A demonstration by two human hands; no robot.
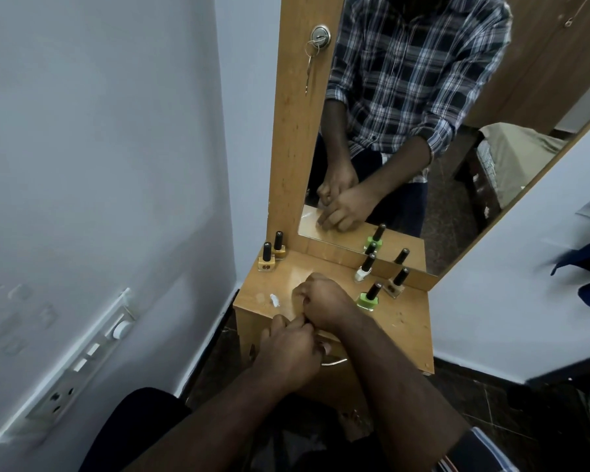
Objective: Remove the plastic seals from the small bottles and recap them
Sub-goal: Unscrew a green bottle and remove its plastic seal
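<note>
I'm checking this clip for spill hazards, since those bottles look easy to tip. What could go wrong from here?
1. The green bottle stands close beside the right hand; a sideways wrist move could knock it over.
2. Both hands work at the front edge of the wooden shelf, the left hand past it; whatever they hold is hidden, but if it slipped it could fall to the floor.
3. The white scrap lies loose and could be swept off.

Bare forearms; a striped sleeve [474, 451] at right elbow.

Both hands [307, 321] curled together — five bottles [368, 296] around.
</note>
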